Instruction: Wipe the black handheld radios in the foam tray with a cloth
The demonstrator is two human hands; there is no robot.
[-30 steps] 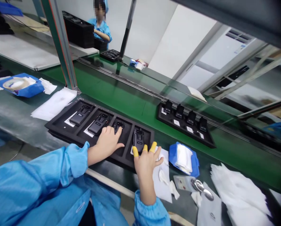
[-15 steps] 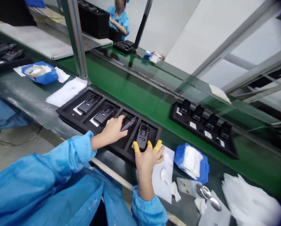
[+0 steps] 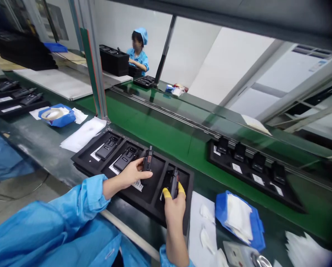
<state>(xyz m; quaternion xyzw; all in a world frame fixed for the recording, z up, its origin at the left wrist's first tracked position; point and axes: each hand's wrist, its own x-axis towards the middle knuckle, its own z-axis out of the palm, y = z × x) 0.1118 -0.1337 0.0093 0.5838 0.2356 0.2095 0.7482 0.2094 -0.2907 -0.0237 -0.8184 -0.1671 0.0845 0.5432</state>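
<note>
A black foam tray (image 3: 143, 196) with compartments lies before me, black handheld devices like two-way radios in it. My left hand (image 3: 134, 172) grips one radio (image 3: 148, 157) between thumb and fingers, tilted up on its edge over the third compartment, beside a white label (image 3: 138, 185). My right hand (image 3: 174, 202), with yellow finger cots, is closed round another radio (image 3: 174, 181) at the right compartment, also turned on its side. Two more radios, the far-left one (image 3: 108, 147) and its neighbour (image 3: 125, 159), lie flat on white labels in the left compartments.
A blue bin with white cloths (image 3: 240, 218) and white paper (image 3: 202, 230) are at right. Another black tray (image 3: 252, 181) with several devices sits on the green belt (image 3: 166, 129). A metal post (image 3: 92, 59) rises behind the tray. A co-worker (image 3: 139, 55) sits beyond.
Both radios have been gripped and turned up on their sides; the right one lay flat under my open right hand before. The camera view has tilted upward.
</note>
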